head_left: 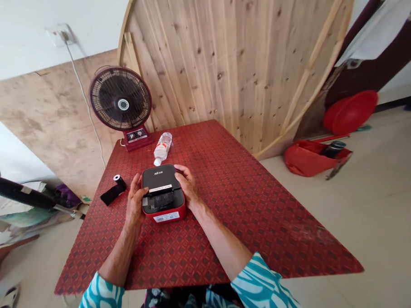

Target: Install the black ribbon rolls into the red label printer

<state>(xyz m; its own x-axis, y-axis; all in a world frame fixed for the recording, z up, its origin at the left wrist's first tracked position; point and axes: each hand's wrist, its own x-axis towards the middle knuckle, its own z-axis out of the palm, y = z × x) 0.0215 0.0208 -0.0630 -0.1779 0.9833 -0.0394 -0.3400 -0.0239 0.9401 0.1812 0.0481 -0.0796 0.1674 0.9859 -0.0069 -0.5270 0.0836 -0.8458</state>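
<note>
Sitting between left hand (pixel 135 199) and right hand (pixel 189 185), the black-topped red box (pixel 157 178), clasped at its sides by both

- I read this as a home room
- Household fan (pixel 121 103) on a red patterned table (pixel 242 225)
- Red basin (pixel 353 111) low down, shoe (pixel 7 305) on pale floor (pixel 381 201)
- I also see a wall socket (pixel 60 35) and a large wooden panel (pixel 221 58)
</note>
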